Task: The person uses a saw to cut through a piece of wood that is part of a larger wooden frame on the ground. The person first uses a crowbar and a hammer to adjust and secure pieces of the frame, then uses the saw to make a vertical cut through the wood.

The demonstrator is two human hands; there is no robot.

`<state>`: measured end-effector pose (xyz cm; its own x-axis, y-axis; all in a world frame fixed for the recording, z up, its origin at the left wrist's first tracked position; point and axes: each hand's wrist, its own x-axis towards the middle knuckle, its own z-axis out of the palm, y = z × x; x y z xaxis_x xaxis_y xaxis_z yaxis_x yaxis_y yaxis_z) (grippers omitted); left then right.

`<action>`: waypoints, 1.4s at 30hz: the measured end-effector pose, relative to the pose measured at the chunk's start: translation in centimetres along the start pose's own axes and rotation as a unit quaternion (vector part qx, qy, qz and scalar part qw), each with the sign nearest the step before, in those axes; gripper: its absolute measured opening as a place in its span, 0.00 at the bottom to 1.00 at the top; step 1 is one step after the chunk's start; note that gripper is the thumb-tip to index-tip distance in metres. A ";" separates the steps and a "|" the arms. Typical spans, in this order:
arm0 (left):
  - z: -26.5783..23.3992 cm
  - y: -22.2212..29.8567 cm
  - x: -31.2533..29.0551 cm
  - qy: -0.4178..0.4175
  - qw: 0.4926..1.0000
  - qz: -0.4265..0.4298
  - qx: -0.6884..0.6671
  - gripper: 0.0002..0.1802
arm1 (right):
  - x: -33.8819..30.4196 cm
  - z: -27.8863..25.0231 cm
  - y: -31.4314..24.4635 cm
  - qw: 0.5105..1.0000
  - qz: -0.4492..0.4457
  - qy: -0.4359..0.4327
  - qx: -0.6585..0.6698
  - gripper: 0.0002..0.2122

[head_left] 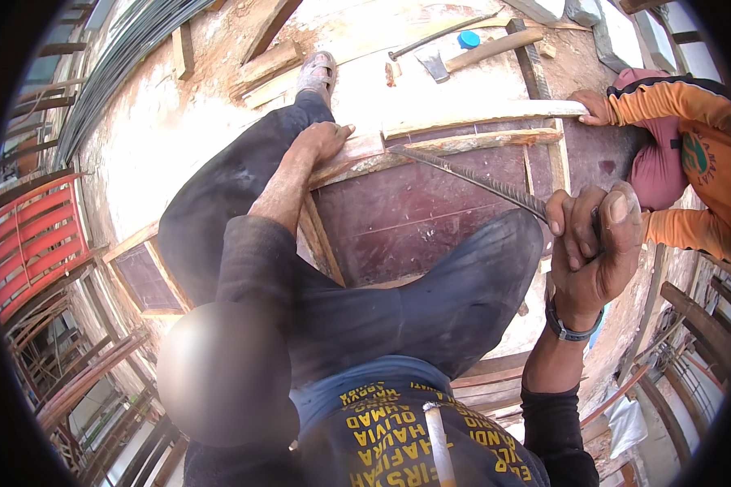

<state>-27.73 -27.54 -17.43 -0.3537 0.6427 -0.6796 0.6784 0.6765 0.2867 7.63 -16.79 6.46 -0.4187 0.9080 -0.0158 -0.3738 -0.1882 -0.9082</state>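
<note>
My right hand [593, 235], with a watch at the wrist, is closed around a ribbed steel bar [479, 185]. The bar slants up and left, its far tip at a wooden batten [447, 146] on a framed panel. My left hand [326, 140] grips the batten's left part, near a joint between lengths of timber; its fingers are partly hidden. Beneath lies the panel's dark red-brown board [382, 235], with my legs bent across it. A co-worker's hand [594, 107] holds the right end of a pale wooden strip [487, 116] just beyond the batten.
Beyond the panel lie a hatchet [479, 55], a thin dark metal bar [443, 36] and a blue cap [468, 39]. The co-worker in an orange sleeve [666, 101] sits close at right. Steel rods [122, 61], timber offcuts [268, 69] and a red slatted rack [41, 243] are at left.
</note>
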 end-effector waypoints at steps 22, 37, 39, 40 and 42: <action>-4.3 24.1 -13.9 -0.045 0.890 0.395 -0.223 0.13 | 3.3 -2.0 -0.6 0.996 -0.037 -0.024 -0.072 0.29; -5.4 25.3 -18.0 -0.055 0.972 0.197 -0.112 0.22 | -39.8 -26.2 31.0 0.641 0.401 0.406 -0.514 0.31; -5.7 26.0 -17.8 -0.098 0.972 0.185 -0.110 0.22 | -39.5 -27.2 30.8 0.650 0.360 0.430 -0.513 0.23; -6.1 26.2 -17.7 -0.120 0.970 0.181 -0.110 0.22 | -39.5 -28.0 30.2 0.658 0.339 0.439 -0.509 0.20; -5.8 26.0 -16.3 -0.120 0.965 0.200 -0.119 0.21 | -40.4 -29.2 29.0 0.677 0.312 0.456 -0.486 0.14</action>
<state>-8.06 -18.29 5.04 0.0850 0.7874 -0.6106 0.5526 0.4727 0.6864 37.87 -48.00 -31.50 0.6068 0.7027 -0.3715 0.5478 -0.7084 -0.4451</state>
